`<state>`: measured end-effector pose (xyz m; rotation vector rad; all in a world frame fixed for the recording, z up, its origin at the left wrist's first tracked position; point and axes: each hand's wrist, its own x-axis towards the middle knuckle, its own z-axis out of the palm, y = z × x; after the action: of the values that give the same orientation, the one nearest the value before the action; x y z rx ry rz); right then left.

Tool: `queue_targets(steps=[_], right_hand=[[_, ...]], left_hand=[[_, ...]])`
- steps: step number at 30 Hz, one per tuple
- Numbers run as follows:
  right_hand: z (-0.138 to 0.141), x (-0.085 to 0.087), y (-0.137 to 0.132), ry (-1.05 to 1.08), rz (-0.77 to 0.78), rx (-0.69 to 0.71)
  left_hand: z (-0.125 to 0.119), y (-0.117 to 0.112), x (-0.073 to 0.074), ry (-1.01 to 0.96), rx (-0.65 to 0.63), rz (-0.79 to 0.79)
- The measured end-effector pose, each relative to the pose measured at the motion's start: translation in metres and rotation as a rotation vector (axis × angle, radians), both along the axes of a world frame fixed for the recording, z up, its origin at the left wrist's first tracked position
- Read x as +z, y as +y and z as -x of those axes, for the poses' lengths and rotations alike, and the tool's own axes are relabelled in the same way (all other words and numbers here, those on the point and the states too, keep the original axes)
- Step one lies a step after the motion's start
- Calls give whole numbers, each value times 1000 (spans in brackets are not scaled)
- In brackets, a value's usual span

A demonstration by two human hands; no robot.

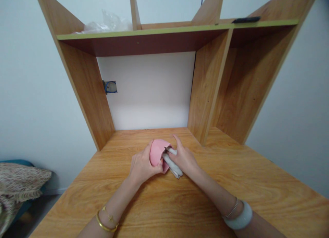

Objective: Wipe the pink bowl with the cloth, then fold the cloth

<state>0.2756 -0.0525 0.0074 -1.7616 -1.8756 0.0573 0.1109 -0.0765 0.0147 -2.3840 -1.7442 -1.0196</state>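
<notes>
My left hand [141, 166] wraps its fingers round a small pink cup [157, 153], holding it tilted on its side just above the wooden desk [231, 183]. My right hand [183, 158] is closed on a folded grey-white cloth [174, 167], and one end of the cloth is pressed against the cup's rim. The two hands meet over the middle of the desk. Gold bangles sit on the left wrist; a pale bangle and a thin bracelet sit on the right.
A wooden hutch with upright dividers [205, 90] rises at the desk's back. Its upper shelf [144, 33] carries crumpled clear plastic [108, 23] and a flat dark object [246, 20]. A wall socket [110, 87] is behind. A patterned blanket [17, 183] lies at lower left.
</notes>
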Motion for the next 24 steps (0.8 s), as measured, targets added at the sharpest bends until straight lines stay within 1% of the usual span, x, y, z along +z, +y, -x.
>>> queue_targets(steps=[3, 6, 9, 14, 16, 18, 21, 24], right_hand=[[-2, 4, 0, -38, -17, -30], [-2, 5, -3, -92, -24, -22], [-1, 4, -5, -140, -19, 18], [-2, -2, -4, -164, -41, 101], [-3, -5, -3, -110, -57, 126], [-4, -9, 0, -7, -72, 139], [-6, -13, 5, 211, -92, 143], [-6, -14, 9, 454, -108, 182]], left_hand=[[-1, 0, 0, -5, -35, 4], [0, 1, -2, 2, -83, -15], [1, 1, -5, 30, -128, -35], [5, 2, -5, 52, -157, -92], [7, 4, -4, 38, -161, -117], [10, 7, -4, -21, -134, -119], [12, 10, -3, -144, -96, -74], [8, 9, -4, -212, -127, 0]])
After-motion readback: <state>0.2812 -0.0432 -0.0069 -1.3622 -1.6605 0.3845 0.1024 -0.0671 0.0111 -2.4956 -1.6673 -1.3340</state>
